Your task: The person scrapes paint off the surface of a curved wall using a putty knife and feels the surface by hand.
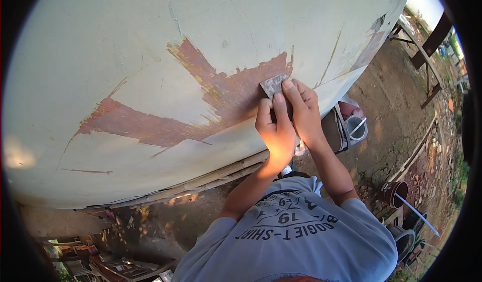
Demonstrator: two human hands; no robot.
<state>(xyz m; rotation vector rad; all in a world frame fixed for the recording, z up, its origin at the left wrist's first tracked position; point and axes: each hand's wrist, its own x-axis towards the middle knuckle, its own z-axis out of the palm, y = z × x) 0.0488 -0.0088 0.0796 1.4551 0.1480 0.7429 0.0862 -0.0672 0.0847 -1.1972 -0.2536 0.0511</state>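
My left hand (278,125) and my right hand (305,110) are side by side, pinching a flat grey scraper plate (273,85) between thumbs and fingers. The plate's upper edge lies at a large cream-painted surface (143,75). Around it spreads a reddish-brown patch (244,90) with ragged, yellowish edges, where the cream coat is gone. Another brown strip (128,120) runs to the left and joins this patch near the lower edge. Both thumbs press on the near face of the plate; the fingers behind it are mostly hidden.
Bamboo poles (226,176) run along the surface's lower edge. Right of my hands stands a container (356,127) with a stick in it. Further right are a brown bucket (393,194) and a metal frame (427,59). Wood pieces (116,269) lie at lower left.
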